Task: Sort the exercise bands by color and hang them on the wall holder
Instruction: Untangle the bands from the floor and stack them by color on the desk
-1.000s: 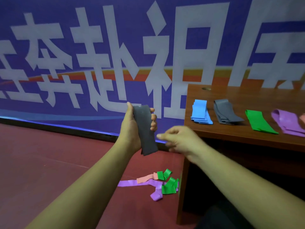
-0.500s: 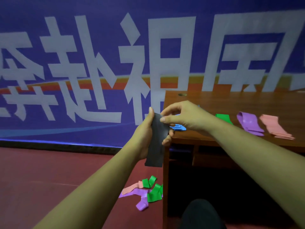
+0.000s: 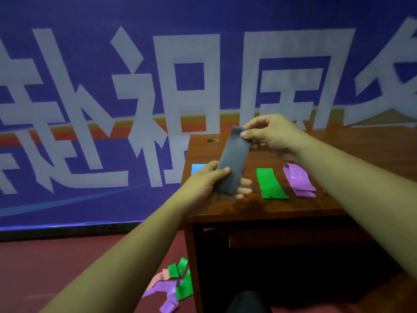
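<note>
Sorting step: both hands clamped on flat grey rubber band (image 3: pixel 233 161), left hand (image 3: pixel 209 180) low end, right hand (image 3: pixel 269 135) top, over brown wooden counter (image 3: pixel 293 206). Next: probably lay it left of green band (image 3: pixel 270 182).

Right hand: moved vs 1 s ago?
Yes. The right hand went from off the left front corner of the desk to above its top, further back, and now pinches the top end of the grey band.

dim, soft motion blur, wide-angle edge warping
</note>
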### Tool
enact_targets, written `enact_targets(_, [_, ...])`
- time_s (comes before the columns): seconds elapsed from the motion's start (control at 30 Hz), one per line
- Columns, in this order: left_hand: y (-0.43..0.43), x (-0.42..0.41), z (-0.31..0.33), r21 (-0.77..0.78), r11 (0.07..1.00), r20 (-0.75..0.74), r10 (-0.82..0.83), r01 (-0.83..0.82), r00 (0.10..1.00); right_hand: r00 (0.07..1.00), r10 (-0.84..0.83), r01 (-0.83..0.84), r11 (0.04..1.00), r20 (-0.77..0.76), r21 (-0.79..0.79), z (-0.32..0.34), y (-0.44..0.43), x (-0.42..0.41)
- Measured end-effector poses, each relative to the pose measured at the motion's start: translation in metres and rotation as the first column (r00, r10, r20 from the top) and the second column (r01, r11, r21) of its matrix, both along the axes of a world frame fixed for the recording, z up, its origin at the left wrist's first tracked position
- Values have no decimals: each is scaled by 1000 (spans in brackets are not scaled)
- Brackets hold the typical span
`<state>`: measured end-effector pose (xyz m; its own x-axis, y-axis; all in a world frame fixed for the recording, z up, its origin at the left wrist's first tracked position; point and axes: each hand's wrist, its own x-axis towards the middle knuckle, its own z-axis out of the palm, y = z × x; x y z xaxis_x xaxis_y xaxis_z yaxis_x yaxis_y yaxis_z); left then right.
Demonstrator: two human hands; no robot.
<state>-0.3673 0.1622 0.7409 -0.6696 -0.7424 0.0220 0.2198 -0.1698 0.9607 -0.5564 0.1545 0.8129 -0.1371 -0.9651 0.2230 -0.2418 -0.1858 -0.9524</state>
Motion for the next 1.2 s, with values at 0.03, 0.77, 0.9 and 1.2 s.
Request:
enact_targets(0.03, [-7, -1, -1, -35, 998, 53, 44, -42, 998, 1000, -16, 16, 1000, 0, 9, 2, -7, -6])
enact_targets(0.77, [-104, -35, -51, -773, 570, 618, 581, 277, 529, 804, 43, 75, 982, -594, 172, -90, -136, -28])
enact_targets(0.9, [-110, -33, -58, -805, 472, 594, 625, 360, 507, 760, -34, 119, 989, -649, 88, -112, -139, -29])
enact_targets(1.2, [-110, -30, -55, -773, 545, 623, 554, 326, 552, 761, -101, 152, 988, -641, 24, -115, -129, -28])
